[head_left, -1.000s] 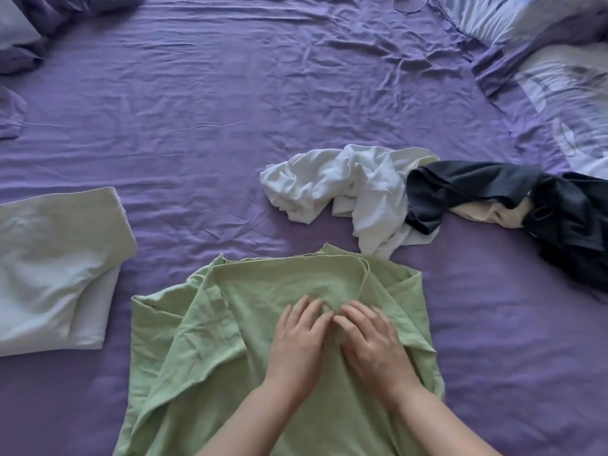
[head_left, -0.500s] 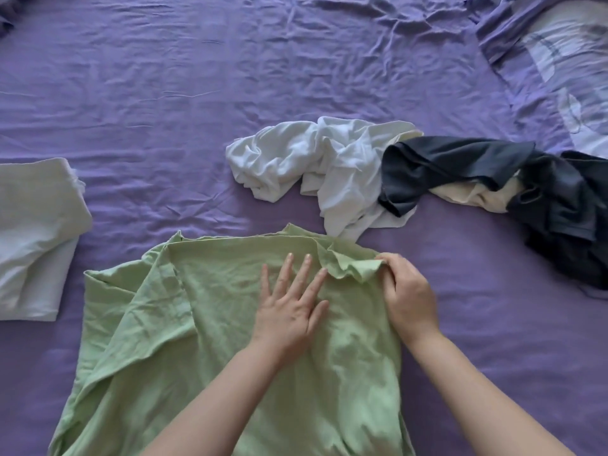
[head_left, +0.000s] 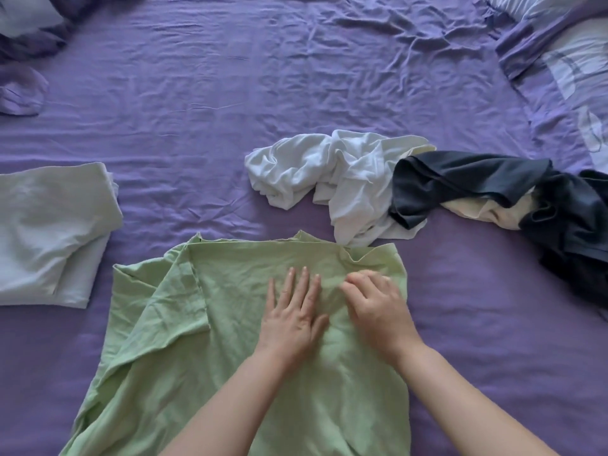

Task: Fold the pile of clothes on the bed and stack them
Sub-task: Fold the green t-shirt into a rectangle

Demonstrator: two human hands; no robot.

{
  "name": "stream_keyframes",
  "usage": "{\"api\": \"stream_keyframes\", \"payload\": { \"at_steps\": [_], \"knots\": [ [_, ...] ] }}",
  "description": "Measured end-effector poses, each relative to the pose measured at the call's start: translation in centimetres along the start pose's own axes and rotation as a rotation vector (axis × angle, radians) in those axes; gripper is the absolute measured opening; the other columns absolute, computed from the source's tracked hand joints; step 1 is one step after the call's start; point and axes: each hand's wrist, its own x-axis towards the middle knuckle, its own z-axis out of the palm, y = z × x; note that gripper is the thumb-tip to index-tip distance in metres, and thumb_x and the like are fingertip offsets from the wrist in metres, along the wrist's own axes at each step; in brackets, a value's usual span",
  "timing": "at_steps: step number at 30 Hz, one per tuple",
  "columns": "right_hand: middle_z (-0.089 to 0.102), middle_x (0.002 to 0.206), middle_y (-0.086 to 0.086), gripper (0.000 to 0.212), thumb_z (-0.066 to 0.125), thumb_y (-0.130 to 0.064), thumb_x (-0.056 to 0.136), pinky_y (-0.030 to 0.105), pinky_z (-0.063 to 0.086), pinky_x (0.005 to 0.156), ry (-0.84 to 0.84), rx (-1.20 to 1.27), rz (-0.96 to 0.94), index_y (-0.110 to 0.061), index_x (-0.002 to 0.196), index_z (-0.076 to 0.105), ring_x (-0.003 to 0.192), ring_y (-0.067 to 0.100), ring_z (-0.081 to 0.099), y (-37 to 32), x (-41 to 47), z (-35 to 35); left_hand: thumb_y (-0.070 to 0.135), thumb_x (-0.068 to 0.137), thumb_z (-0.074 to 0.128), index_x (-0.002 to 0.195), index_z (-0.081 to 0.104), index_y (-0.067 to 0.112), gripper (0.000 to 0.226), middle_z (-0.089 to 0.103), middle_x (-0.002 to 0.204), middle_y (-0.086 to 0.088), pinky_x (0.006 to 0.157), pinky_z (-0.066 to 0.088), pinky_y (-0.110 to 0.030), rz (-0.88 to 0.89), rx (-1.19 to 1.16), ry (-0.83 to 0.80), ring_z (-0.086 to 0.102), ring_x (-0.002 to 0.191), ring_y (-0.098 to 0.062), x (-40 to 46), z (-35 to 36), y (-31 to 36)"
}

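A light green garment (head_left: 230,324) lies spread on the purple bed sheet (head_left: 230,93) in front of me, its left side folded over in layers. My left hand (head_left: 292,314) presses flat on its middle with straight, spread fingers. My right hand (head_left: 378,307) rests on the cloth just to the right, fingers bent and blurred, near the garment's right edge. A folded pale garment (head_left: 49,232) sits at the left. A crumpled white garment (head_left: 329,172) and a dark navy garment (head_left: 477,182) lie unfolded beyond the green one, to the right.
A cream piece (head_left: 483,209) shows under the navy garment. A patterned purple pillow (head_left: 575,60) lies at the far right, and bunched purple bedding (head_left: 26,28) fills the far left corner. Wrinkled bare sheet stretches across the far middle of the bed.
My right hand has let go of the green garment's turned-up right corner and moved left onto the cloth. That corner now lies flat. My left hand stays pressed on the middle.
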Motion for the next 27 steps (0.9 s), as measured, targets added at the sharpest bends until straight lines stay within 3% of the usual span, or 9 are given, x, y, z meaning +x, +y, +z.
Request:
{"api": "stream_keyframes", "payload": {
  "at_steps": [2,5,7,9,12,15,19,24,27],
  "knots": [
    [0.068,0.1,0.004,0.029,0.049,-0.019,0.075,0.034,0.037,0.078,-0.124,-0.063,-0.069,-0.015,0.098,0.067,0.091,0.027,0.063,0.1,0.2,0.9,0.055,0.089,0.03,0.149,0.02,0.021,0.07,0.041,0.147,-0.007,0.108,0.016,-0.051,0.024,0.001,0.005,0.021,0.14,-0.027,-2.4,0.4,-1.7],
    [0.064,0.116,0.015,0.041,0.047,-0.027,0.081,0.044,0.048,0.087,-0.223,-0.143,0.205,-0.008,0.112,0.065,0.106,0.035,0.06,1.0,1.2,0.8,0.056,0.094,0.022,0.15,0.015,0.023,0.065,0.032,0.149,-0.003,0.109,0.014,-0.052,0.047,0.032,0.028,0.011,0.142,-0.025,-5.4,1.0,-4.5],
    [0.06,0.124,0.017,0.047,0.042,-0.034,0.085,0.05,0.04,0.096,-0.253,-0.171,0.288,-0.007,0.119,0.062,0.116,0.038,0.055,0.3,1.9,0.4,0.056,0.097,0.012,0.15,0.016,0.022,0.063,0.034,0.15,-0.004,0.109,0.014,-0.054,0.041,0.046,0.019,0.012,0.142,-0.026,-6.8,1.3,-6.3],
    [0.057,0.129,0.016,0.05,0.034,-0.04,0.09,0.052,0.025,0.102,-0.248,-0.162,0.181,-0.013,0.126,0.055,0.124,0.035,0.045,-1.9,2.2,0.9,0.056,0.097,0.009,0.15,0.016,0.022,0.063,0.037,0.149,-0.005,0.107,0.018,-0.056,0.067,0.062,-0.034,0.015,0.142,-0.029,-7.9,1.1,-8.0],
    [0.056,0.133,0.012,0.051,0.01,-0.047,0.099,0.049,0.017,0.105,-0.359,-0.112,-0.035,-0.023,0.129,0.043,0.129,0.029,0.032,-7.0,1.5,2.9,0.057,0.097,0.008,0.145,0.028,0.025,0.062,0.038,0.149,-0.004,0.105,0.022,-0.055,0.099,0.094,-0.088,0.018,0.142,-0.029,-9.2,0.8,-10.6],
    [0.053,0.136,0.009,0.053,0.006,-0.05,0.099,0.047,0.01,0.109,-0.45,-0.088,-0.124,-0.026,0.132,0.04,0.132,0.027,0.03,-11.8,1.3,4.8,0.058,0.096,0.01,0.144,0.031,0.026,0.061,0.036,0.151,-0.003,0.106,0.021,-0.054,0.117,0.136,-0.058,0.015,0.143,-0.027,-10.3,0.4,-14.0],
    [0.049,0.14,0.009,0.055,0.009,-0.053,0.098,0.052,0.016,0.107,-0.45,-0.077,-0.135,-0.027,0.136,0.038,0.135,0.027,0.027,-16.4,3.3,6.7,0.06,0.095,0.017,0.143,0.038,0.026,0.062,0.041,0.147,-0.004,0.107,0.02,-0.056,0.155,0.195,-0.001,0.032,0.138,-0.026,-10.1,-0.5,-19.4],
    [0.05,0.14,0.007,0.053,0.027,-0.053,0.092,0.054,0.016,0.105,-0.457,-0.11,-0.203,-0.029,0.135,0.044,0.133,0.031,0.039,-20.9,8.2,9.3,0.048,0.091,0.036,0.137,0.048,0.021,0.055,0.039,0.148,-0.009,0.11,0.012,-0.06,0.037,0.298,0.205,0.024,0.139,-0.031,-7.9,-2.4,-26.3],
    [0.039,0.148,0.007,0.066,0.008,-0.059,0.09,0.052,0.008,0.109,-0.477,-0.13,-0.215,-0.031,0.142,0.038,0.138,0.032,0.032,-23.3,11.3,9.8,0.031,0.073,0.069,0.14,0.043,0.017,0.073,0.046,0.141,-0.015,0.105,0.035,-0.055,-0.098,0.199,0.267,0.046,0.127,-0.035,-7.5,-3.7,-27.8]
  ]
}}
